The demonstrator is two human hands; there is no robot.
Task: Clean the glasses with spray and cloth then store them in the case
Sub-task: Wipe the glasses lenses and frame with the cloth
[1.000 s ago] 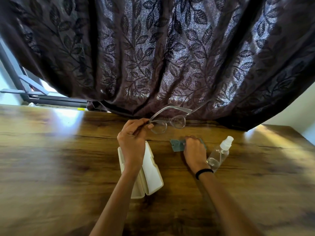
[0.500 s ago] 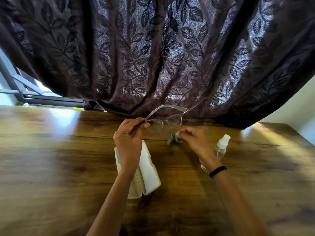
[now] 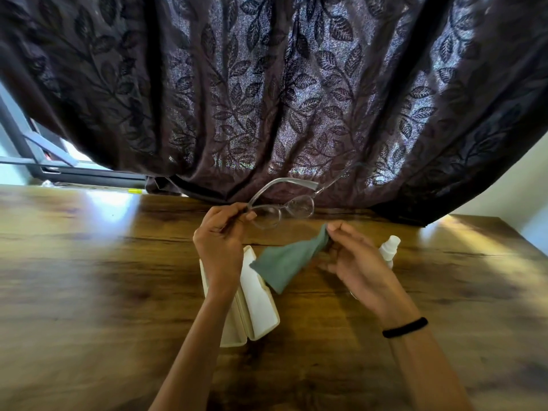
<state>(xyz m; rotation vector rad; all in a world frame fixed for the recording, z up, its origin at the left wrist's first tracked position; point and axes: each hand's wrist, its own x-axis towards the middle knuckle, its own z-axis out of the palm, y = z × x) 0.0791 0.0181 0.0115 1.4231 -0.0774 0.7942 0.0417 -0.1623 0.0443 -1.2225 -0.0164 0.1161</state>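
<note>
The glasses (image 3: 281, 207) have a clear grey frame and oval lenses. They are held above the desk (image 3: 89, 277) at far centre, temples unfolded and pointing away, pinched at their left end by the left grip (image 3: 221, 241). A teal-green cloth (image 3: 284, 264) hangs from the right grip (image 3: 353, 262), draping down-left over the case (image 3: 258, 307). That cream case lies open on the desk. The spray bottle (image 3: 389, 247) shows only its white cap and some clear body behind the right grip.

Curtain (image 3: 267, 99) — dark purple-brown, woven with a leaf pattern; cloth (image 3: 284, 262) grey-green; case (image 3: 258, 304) cream; glasses (image 3: 299, 206) clear grey; bottle (image 3: 389, 249) white-capped; wristband (image 3: 404, 327) black; table (image 3: 89, 292) — warm brown wood grain, darker streaks.
</note>
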